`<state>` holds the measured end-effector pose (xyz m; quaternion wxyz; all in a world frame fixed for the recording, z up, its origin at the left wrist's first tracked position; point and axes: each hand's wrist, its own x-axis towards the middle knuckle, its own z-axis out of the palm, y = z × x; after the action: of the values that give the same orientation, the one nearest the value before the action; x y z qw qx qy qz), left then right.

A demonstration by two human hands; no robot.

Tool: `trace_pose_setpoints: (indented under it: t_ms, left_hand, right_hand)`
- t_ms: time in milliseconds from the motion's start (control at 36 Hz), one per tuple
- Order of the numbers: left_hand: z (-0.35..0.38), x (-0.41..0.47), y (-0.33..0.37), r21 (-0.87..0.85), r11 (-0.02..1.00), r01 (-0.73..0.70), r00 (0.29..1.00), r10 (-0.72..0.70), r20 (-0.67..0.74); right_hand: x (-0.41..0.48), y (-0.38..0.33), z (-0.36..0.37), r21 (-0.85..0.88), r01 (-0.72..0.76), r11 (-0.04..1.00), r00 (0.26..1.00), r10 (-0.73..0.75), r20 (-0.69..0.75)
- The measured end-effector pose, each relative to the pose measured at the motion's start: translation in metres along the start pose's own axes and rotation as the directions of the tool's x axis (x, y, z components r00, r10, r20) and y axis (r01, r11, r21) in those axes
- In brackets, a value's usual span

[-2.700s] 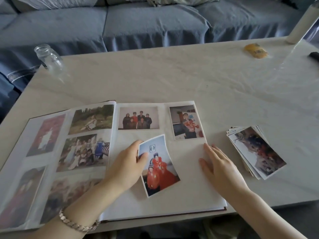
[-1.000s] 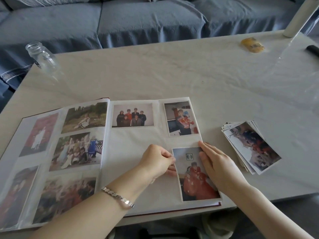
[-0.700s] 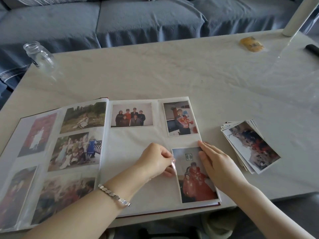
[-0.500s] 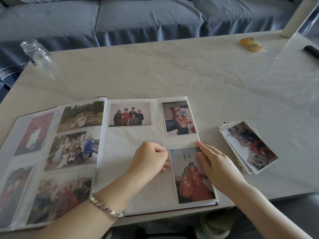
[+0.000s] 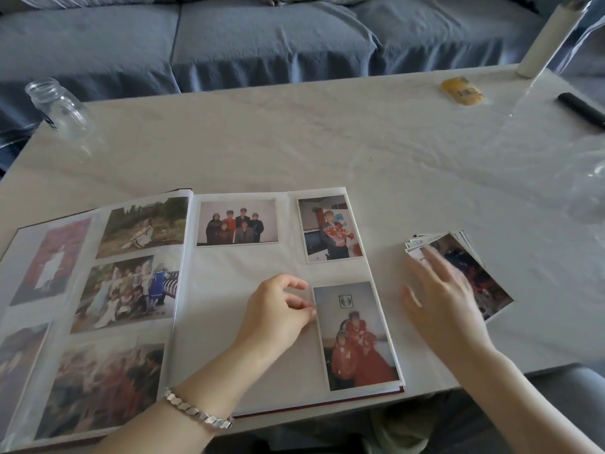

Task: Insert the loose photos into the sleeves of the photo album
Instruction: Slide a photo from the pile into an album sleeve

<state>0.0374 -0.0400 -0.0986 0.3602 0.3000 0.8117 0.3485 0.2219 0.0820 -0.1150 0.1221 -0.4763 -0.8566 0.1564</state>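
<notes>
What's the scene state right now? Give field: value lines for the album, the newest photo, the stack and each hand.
album: open flat on table
right page: three photos in, lower-left area bare
red-clothes photo: in lower-right sleeve of right page
left hand: fingers curled, tips at that photo's left edge; pinch on sleeve film unclear
right hand: open, fingers spread, blurred, over loose photo stack
stack position: on table, right of album, fanned

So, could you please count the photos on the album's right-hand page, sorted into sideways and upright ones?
Sideways photo: 1
Upright photos: 2 (bouquet photo, red-clothes photo)
Total: 3
</notes>
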Motion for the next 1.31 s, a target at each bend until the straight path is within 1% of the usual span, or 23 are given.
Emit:
trace_pose_setpoints:
  t_ms: [83,139,194,333,417,500,556,611,667,694,722,778,806,861,889,917,972,1028,1083,1139,1194,1250,1306]
  left_hand:
    - [-0.004,0.001,0.003,0.130,0.988,-0.083,0.997,0.082,0.012]
    - [-0.007,0.003,0.007,0.171,0.974,-0.147,0.988,0.154,-0.025]
    - [-0.010,0.004,0.011,0.217,0.956,-0.198,0.973,0.218,-0.075]
    - [-0.018,0.007,0.014,0.288,0.921,-0.260,0.949,0.299,-0.097]
    - [-0.020,0.005,0.014,0.268,0.926,-0.266,0.954,0.293,-0.067]
    - [-0.020,0.005,0.015,0.201,0.948,-0.247,0.967,0.255,-0.014]
    - [-0.019,0.005,0.015,0.122,0.966,-0.229,0.973,0.227,0.035]
    - [-0.018,0.004,0.020,0.000,0.984,-0.179,0.979,0.178,0.102]
    - [-0.016,-0.001,0.029,-0.132,0.987,-0.092,0.978,0.114,0.175]
    - [-0.015,-0.002,0.032,-0.207,0.978,-0.038,0.972,0.084,0.220]
    - [-0.014,-0.004,0.035,-0.289,0.957,0.024,0.960,0.058,0.274]
    - [-0.014,-0.009,0.041,-0.425,0.896,0.126,0.938,0.032,0.346]
    - [-0.014,-0.011,0.043,-0.480,0.867,0.136,0.938,0.044,0.344]
    - [-0.016,-0.013,0.046,-0.534,0.841,0.087,0.970,0.051,0.237]
    - [-0.018,-0.012,0.046,-0.507,0.861,0.043,0.989,0.036,0.146]
    - [-0.022,-0.008,0.041,-0.422,0.906,-0.011,0.998,0.034,0.048]
    - [-0.033,0.001,0.031,-0.198,0.971,-0.132,0.991,0.121,-0.062]
    - [-0.047,0.008,0.024,-0.047,0.973,-0.228,0.974,0.227,-0.026]
    - [-0.061,0.008,0.027,0.087,0.953,-0.291,0.956,0.284,0.079]
    - [-0.071,0.007,0.034,0.204,0.902,-0.380,0.920,0.347,0.182]
    - [-0.077,0.006,0.042,0.279,0.846,-0.453,0.885,0.389,0.256]
    - [-0.080,0.004,0.048,0.328,0.811,-0.485,0.871,0.414,0.264]
    - [-0.078,0.004,0.050,0.431,0.760,-0.487,0.870,0.464,0.164]
  right_hand:
    - [0.006,0.014,-0.010,-0.135,-0.209,0.969,0.972,0.220,0.076]
    - [0.006,0.024,-0.009,-0.229,-0.241,0.943,0.956,0.272,0.113]
    - [0.005,0.033,-0.005,-0.307,-0.187,0.933,0.968,0.228,0.105]
    - [0.004,0.029,-0.003,-0.378,-0.072,0.923,0.997,0.057,-0.051]
    - [0.002,0.027,-0.004,-0.392,-0.038,0.919,0.999,0.031,-0.026]
    - [-0.003,0.014,-0.018,-0.345,-0.055,0.937,0.991,0.092,0.092]
    - [-0.005,0.011,-0.021,-0.251,-0.111,0.962,0.991,0.126,0.045]
    - [-0.008,0.005,-0.024,-0.144,-0.105,0.984,0.994,0.102,-0.027]
    - [-0.009,-0.011,-0.027,-0.075,0.021,0.997,0.984,-0.034,-0.176]
    - [-0.009,-0.018,-0.025,-0.082,0.113,0.990,0.956,-0.131,-0.262]
    - [-0.009,-0.027,-0.022,-0.083,0.185,0.979,0.935,-0.202,-0.293]
    - [-0.010,-0.048,-0.019,-0.044,0.333,0.942,0.909,-0.333,-0.250]
    - [-0.010,-0.057,-0.016,-0.023,0.414,0.910,0.882,-0.408,-0.238]
    - [-0.011,-0.074,-0.012,0.040,0.532,0.846,0.837,-0.517,-0.179]
    - [-0.011,-0.080,-0.010,0.087,0.558,0.825,0.827,-0.544,-0.142]
    - [-0.009,-0.084,-0.009,0.124,0.566,0.815,0.824,-0.552,-0.129]
    - [-0.006,-0.089,-0.009,0.169,0.542,0.823,0.840,-0.528,-0.123]
    - [0.000,-0.092,-0.010,0.181,0.497,0.849,0.867,-0.475,-0.152]
    - [0.007,-0.095,-0.015,0.166,0.463,0.871,0.884,-0.441,-0.154]
    - [0.013,-0.101,-0.024,0.181,0.434,0.883,0.900,-0.432,-0.053]
    - [0.018,-0.106,-0.032,0.240,0.358,0.902,0.912,-0.393,0.117]
    - [0.020,-0.109,-0.034,0.248,0.333,0.910,0.896,-0.387,0.218]
    - [0.021,-0.107,-0.034,0.320,0.261,0.911,0.920,-0.335,0.203]
